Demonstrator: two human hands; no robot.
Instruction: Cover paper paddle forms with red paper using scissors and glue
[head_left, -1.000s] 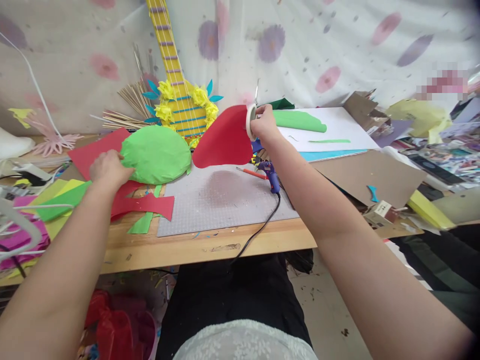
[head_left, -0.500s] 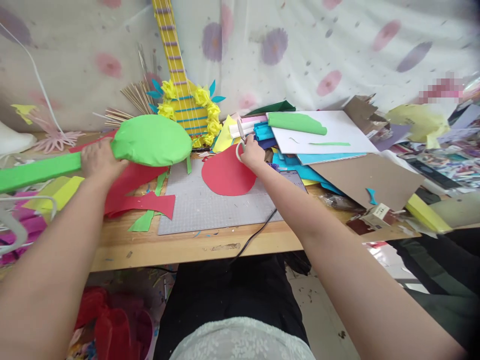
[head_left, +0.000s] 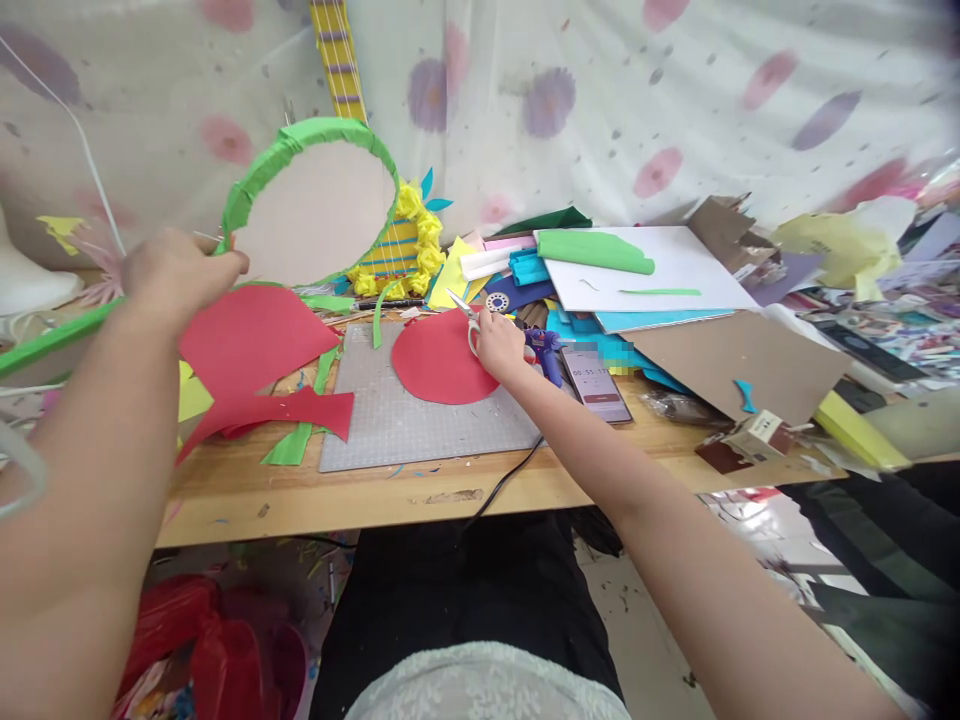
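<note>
Over desk [head_left: 420, 482], L fingers [head_left: 234, 263] clamp green-rimmed paddle [head_left: 319, 205], long axis slanting up-R; R fingers [head_left: 491, 332] grip scissors [head_left: 460, 303], tips up-L.

Count: hands [head_left: 501, 345], 2; scissors [head_left: 463, 306], 1 pair; green-rimmed paddle [head_left: 319, 210], 1; red oval sheet [head_left: 441, 362], 1; glue gun [head_left: 550, 358], 1; cutting mat [head_left: 442, 432], 1; yellow stringed guitar model [head_left: 397, 262], 1.

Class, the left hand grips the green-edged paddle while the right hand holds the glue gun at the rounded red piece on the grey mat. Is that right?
Not quite: in the head view, the right hand holds scissors; the glue gun is beside that hand. The left hand does grip the green-edged paddle, and the rounded red piece is on the grey mat.
</note>
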